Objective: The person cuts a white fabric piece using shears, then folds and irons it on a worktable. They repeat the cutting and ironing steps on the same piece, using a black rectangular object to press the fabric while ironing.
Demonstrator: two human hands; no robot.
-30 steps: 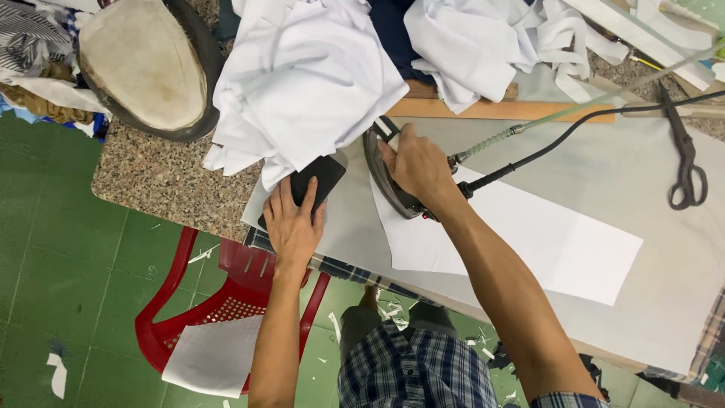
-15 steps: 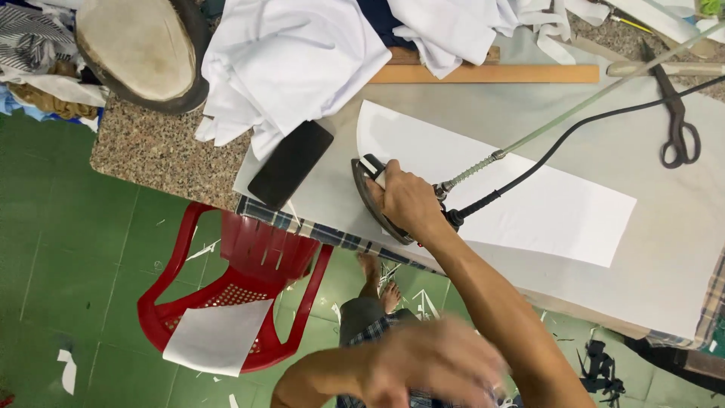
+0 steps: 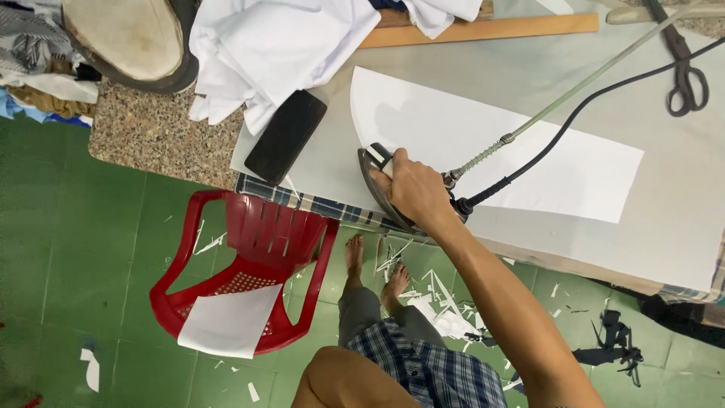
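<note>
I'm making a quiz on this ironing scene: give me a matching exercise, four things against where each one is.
Things:
1. iron
2. scissors
3. black case
4. white sheet

Places:
A. on the red chair
B. far right end of the board
C. under the right hand
D. board's left end, beside the white cloth pile

Pairs: 1-C, 2-B, 3-D, 4-A
</note>
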